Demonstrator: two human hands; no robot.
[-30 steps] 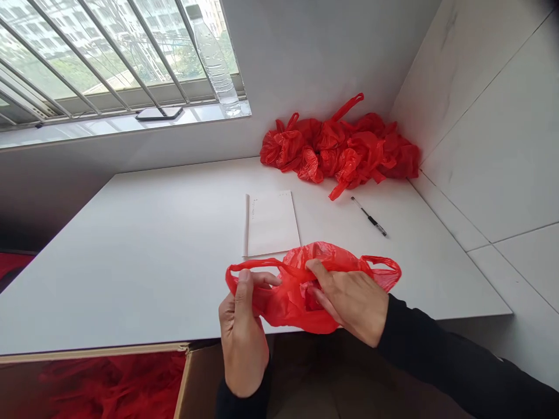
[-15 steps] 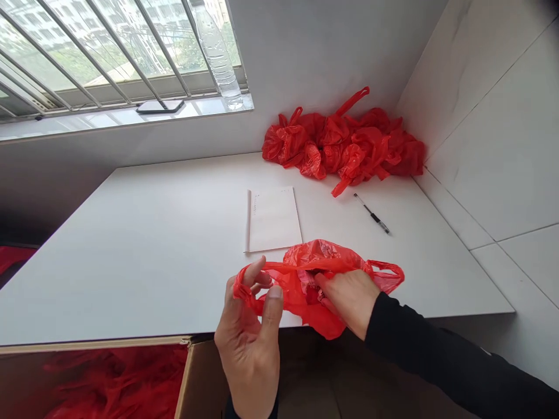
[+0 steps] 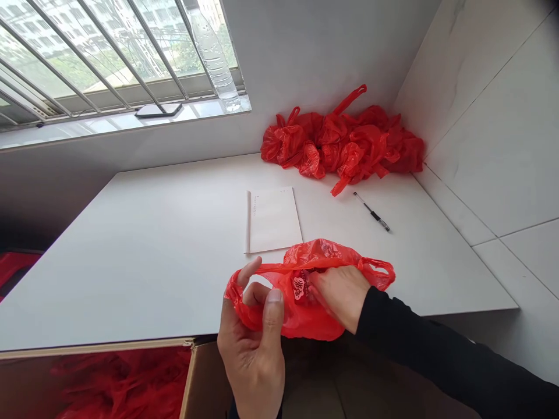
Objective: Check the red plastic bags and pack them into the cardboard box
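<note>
A thin red plastic bag (image 3: 321, 253) is stretched open at the front edge of the white table. One of its handles loops round the fingers of my left hand (image 3: 253, 343), whose thumb and index finger pinch toward the bag's rim. My right hand (image 3: 343, 294) reaches inside the bag, fingers bent and their tips partly hidden. Beside those fingertips shows a small red packet (image 3: 300, 287) with a pale label and dark characters. Whether the right fingers grip anything is hidden by the bag. The bag's other handle (image 3: 381, 272) stands free behind my right wrist.
On the white table (image 3: 166, 233) lie a notepad (image 3: 274, 221) and a black pen (image 3: 372, 213). Several filled red bags (image 3: 340, 142) are heaped against the back wall. Below the front edge, a cardboard box (image 3: 188, 378) holds red plastic. A water bottle (image 3: 218, 64) and a phone (image 3: 158, 110) rest on the sill.
My right hand has shifted slightly left inside the bag. The packet's labelled face is now plainly visible. My left hand still holds the handle, with the fingers curled a little more.
</note>
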